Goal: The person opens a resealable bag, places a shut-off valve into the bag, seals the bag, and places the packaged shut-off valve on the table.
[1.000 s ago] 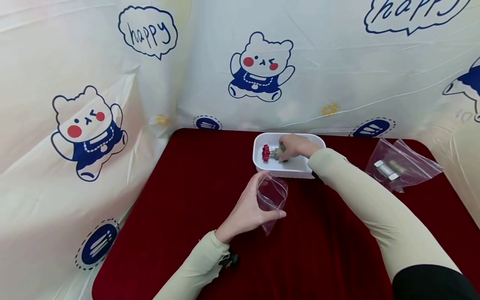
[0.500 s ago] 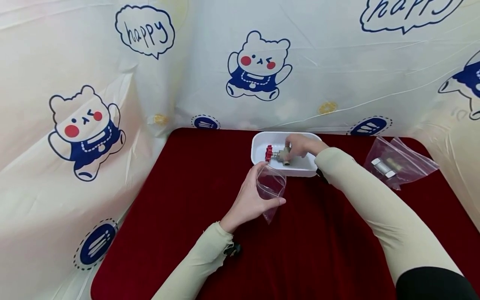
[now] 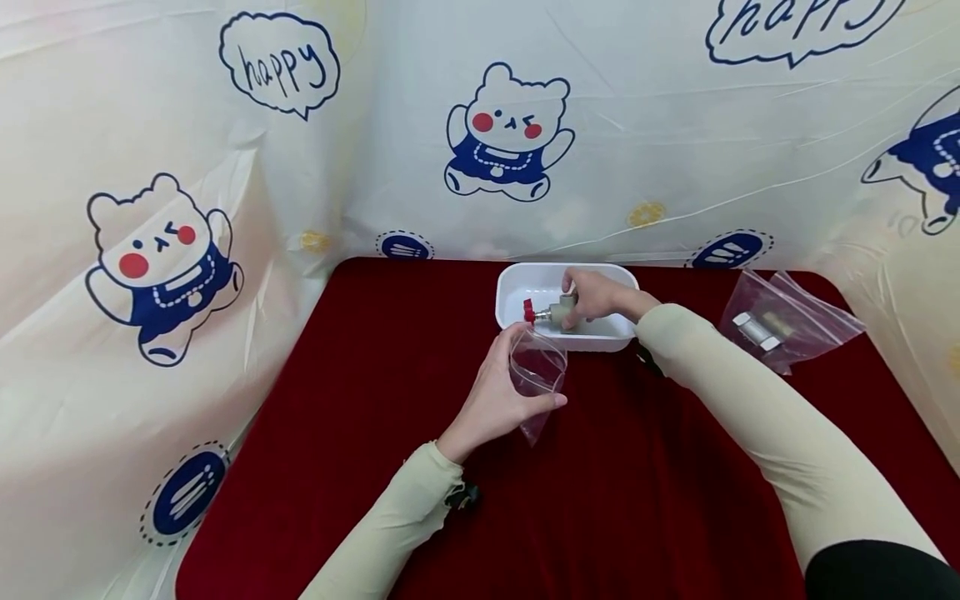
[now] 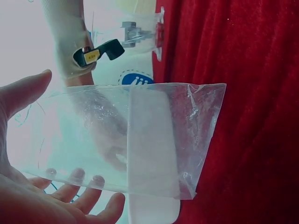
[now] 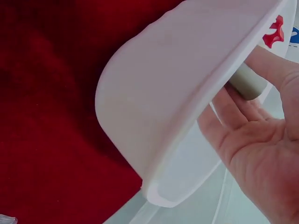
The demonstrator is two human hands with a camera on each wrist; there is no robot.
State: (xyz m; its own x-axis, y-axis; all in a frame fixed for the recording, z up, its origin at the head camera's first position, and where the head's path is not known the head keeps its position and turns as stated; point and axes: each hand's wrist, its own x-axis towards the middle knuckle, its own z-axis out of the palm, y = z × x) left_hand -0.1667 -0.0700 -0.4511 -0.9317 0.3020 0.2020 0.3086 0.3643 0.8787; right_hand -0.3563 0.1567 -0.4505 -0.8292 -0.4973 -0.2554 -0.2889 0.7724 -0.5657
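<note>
My left hand (image 3: 487,408) holds a clear zip bag (image 3: 538,367) in front of the tray, thumb and fingers spread apart at its mouth. In the left wrist view the bag (image 4: 154,112) looks flat, and fingertips show along its lower edge. My right hand (image 3: 597,297) reaches into the white plastic tray (image 3: 513,287) and grips a metal valve (image 3: 557,314) by its body. The valve's red handwheel (image 3: 528,312) points left. In the right wrist view the tray wall hides part of the valve (image 5: 248,84).
Two clear zip bags with metal fittings (image 3: 757,331) lie at the right on the dark red cloth (image 3: 420,350). A white curtain (image 3: 390,150) printed with bears hangs behind and at both sides of the table.
My right hand has shifted and turned the valve inside the tray, so the handwheel now shows more edge-on. My left hand and its bag have moved slightly towards the tray.
</note>
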